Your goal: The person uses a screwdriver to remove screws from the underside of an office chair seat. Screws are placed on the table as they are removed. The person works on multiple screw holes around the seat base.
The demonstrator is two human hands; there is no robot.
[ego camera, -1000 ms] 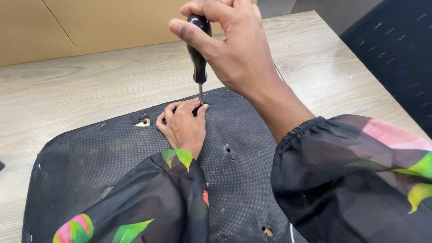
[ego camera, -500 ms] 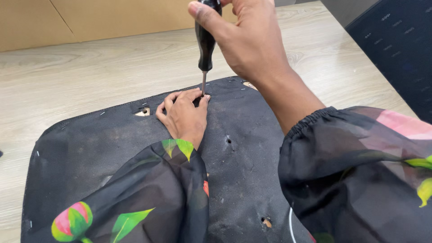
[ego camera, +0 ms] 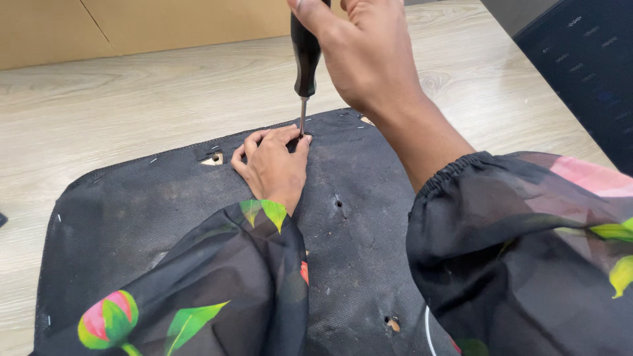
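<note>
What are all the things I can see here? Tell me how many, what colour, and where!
Panel: one, black fabric-covered, flat on the table, staples along its edge.
Holes: four visible, showing wood, in the panel, e.g..
Screwdriver: one, black handle, upright, tip at the panel's far edge.
Table: one, pale wood, under the panel.
Board: brown, along the table's far side.
Dark blue surface: one, at the right.
Sleeves: two, black with flowers, near edge.
Left hand: flat on the panel beside the tip.
Right hand: gripping the screwdriver.
</note>
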